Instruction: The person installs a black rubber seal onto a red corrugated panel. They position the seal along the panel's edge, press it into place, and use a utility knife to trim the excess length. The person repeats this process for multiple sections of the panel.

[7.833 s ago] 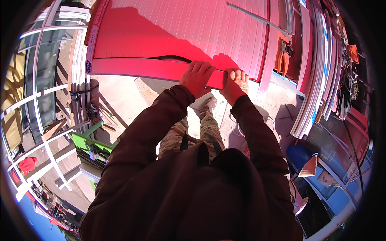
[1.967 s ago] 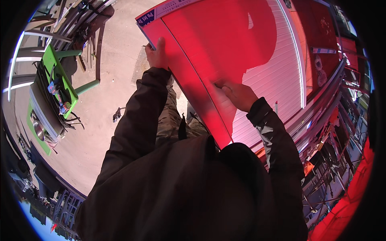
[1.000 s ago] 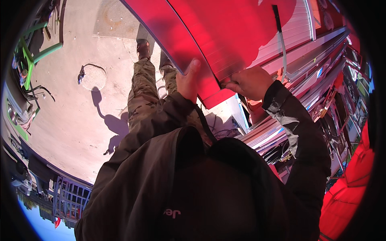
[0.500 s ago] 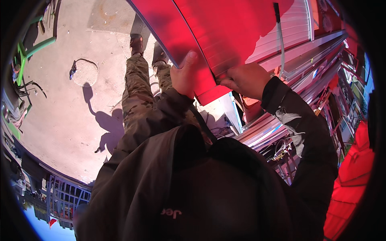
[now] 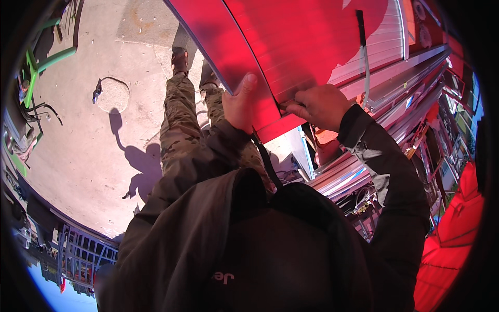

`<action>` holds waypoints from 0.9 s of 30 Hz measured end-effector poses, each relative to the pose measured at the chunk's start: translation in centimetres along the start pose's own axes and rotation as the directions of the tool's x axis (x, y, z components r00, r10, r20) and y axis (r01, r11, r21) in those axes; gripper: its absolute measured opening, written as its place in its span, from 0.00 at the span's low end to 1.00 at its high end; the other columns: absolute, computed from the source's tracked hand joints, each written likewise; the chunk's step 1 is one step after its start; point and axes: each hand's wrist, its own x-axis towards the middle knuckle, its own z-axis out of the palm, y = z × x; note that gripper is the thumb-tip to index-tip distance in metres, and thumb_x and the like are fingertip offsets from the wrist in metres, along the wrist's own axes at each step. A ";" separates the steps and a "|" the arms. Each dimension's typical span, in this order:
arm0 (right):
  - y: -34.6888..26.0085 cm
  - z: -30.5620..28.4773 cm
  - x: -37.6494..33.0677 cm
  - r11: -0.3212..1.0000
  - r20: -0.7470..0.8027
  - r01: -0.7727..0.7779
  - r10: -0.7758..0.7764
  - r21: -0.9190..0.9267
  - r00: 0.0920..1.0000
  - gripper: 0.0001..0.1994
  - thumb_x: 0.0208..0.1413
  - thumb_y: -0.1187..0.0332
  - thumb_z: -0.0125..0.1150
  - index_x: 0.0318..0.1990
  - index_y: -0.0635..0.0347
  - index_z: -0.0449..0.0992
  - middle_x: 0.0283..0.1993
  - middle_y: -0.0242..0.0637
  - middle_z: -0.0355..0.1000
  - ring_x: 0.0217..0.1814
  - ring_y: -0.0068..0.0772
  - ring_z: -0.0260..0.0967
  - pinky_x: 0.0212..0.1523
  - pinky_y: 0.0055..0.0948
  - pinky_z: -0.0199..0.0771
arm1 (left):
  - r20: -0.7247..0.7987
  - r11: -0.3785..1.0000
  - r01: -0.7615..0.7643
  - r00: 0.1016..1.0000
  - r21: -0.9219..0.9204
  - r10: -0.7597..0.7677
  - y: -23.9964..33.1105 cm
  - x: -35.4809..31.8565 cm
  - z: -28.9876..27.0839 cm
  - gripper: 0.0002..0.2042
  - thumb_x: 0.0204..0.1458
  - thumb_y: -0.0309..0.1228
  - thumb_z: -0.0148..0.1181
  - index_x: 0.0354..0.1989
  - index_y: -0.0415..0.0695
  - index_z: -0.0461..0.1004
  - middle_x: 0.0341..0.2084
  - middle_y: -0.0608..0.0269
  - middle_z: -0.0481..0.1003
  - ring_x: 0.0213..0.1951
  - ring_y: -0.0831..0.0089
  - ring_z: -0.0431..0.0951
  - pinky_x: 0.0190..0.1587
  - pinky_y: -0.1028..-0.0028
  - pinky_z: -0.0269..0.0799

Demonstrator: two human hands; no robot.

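Sunlit concrete ground [image 5: 78, 151] fills the left half of the frame, marked by a round patch and the person's own shadow, with a green metal frame [image 5: 36, 62] at the upper left edge and a railing at the lower left. Stacked pale ribbed panels [image 5: 395, 78] and red sheets run along the right side.

Across the top centre a long, glossy red ribbed metal sheet [image 5: 291, 47] slants from upper left to centre, its near end just above the person's camouflage trousers [image 5: 179, 130] and boots. The left hand [image 5: 240, 104] is clamped on the sheet's near lower corner, thumb up along the face and palm under the folded edge. The right hand [image 5: 319, 106] grips the same end a little to the right, fingers curled over the end lip, knuckles toward the camera. The hands are apart but near each other, both closed on the sheet.

Judging from this hold, the sheet is being carried or guided by one end. To do that well, it seems wise to keep both grips on the folded edges rather than the thin face, keep the wrists level so the long sheet does not twist or buckle, watch the far end, which is out of view, and keep fingers clear of the sharp cut lip.
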 end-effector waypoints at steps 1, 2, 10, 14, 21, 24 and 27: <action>0.1 0.1 0.2 1.000 -0.002 0.006 -0.006 -0.010 1.000 0.22 0.61 0.46 0.56 0.31 0.56 0.80 0.26 0.42 0.76 0.31 0.50 0.75 0.34 0.47 0.74 | 0.005 1.000 -0.009 1.000 -0.010 0.009 -0.1 0.2 0.0 0.24 0.60 0.42 0.62 0.57 0.37 0.68 0.48 0.59 0.74 0.49 0.71 0.75 0.52 0.67 0.72; -0.1 0.1 0.2 1.000 -0.004 0.009 -0.009 -0.020 1.000 0.22 0.61 0.46 0.56 0.31 0.56 0.80 0.26 0.42 0.76 0.31 0.50 0.75 0.33 0.47 0.74 | 0.011 1.000 -0.015 1.000 -0.021 0.015 -0.1 0.2 0.0 0.24 0.60 0.42 0.62 0.57 0.37 0.68 0.48 0.59 0.74 0.49 0.71 0.75 0.52 0.67 0.72; -0.6 -0.3 -1.0 0.992 -0.045 -0.036 0.041 0.121 0.998 0.15 0.63 0.54 0.57 0.36 0.58 0.77 0.30 0.42 0.75 0.35 0.50 0.74 0.35 0.46 0.73 | 0.013 1.000 -0.019 1.000 0.021 0.019 0.0 0.3 -0.4 0.24 0.60 0.42 0.63 0.57 0.38 0.68 0.48 0.60 0.74 0.48 0.71 0.75 0.51 0.68 0.72; -1.1 1.5 -1.8 0.997 -0.111 -0.007 0.016 0.073 0.994 0.10 0.63 0.60 0.56 0.41 0.58 0.74 0.33 0.41 0.74 0.38 0.51 0.74 0.37 0.47 0.74 | 0.017 1.000 -0.003 1.000 0.018 0.003 -0.1 0.2 -0.5 0.24 0.60 0.42 0.63 0.56 0.38 0.69 0.47 0.61 0.75 0.47 0.72 0.75 0.50 0.68 0.72; -3.0 1.1 -2.3 0.992 -0.103 -0.043 0.055 0.118 0.993 0.10 0.63 0.62 0.55 0.45 0.56 0.75 0.37 0.42 0.76 0.40 0.50 0.74 0.38 0.47 0.74 | -0.005 0.998 -0.018 1.000 -0.059 0.018 -0.4 0.1 0.0 0.21 0.60 0.41 0.63 0.54 0.37 0.71 0.45 0.61 0.76 0.45 0.72 0.77 0.49 0.69 0.73; -3.5 1.1 -2.5 0.988 -0.119 -0.061 0.078 0.140 0.990 0.10 0.64 0.62 0.54 0.45 0.55 0.75 0.37 0.41 0.76 0.39 0.50 0.75 0.39 0.47 0.74 | -0.003 0.995 -0.018 1.000 -0.101 0.018 -0.3 0.1 0.1 0.18 0.61 0.39 0.63 0.49 0.35 0.76 0.42 0.64 0.78 0.42 0.76 0.77 0.46 0.72 0.74; -3.3 2.1 -2.6 0.971 -0.196 -0.030 0.078 0.235 0.977 0.10 0.64 0.61 0.54 0.44 0.56 0.76 0.36 0.41 0.77 0.39 0.50 0.75 0.39 0.47 0.74 | -0.041 0.999 0.026 0.999 -0.032 -0.027 0.1 -0.1 -0.1 0.18 0.61 0.39 0.63 0.50 0.35 0.75 0.43 0.64 0.78 0.43 0.76 0.77 0.46 0.72 0.74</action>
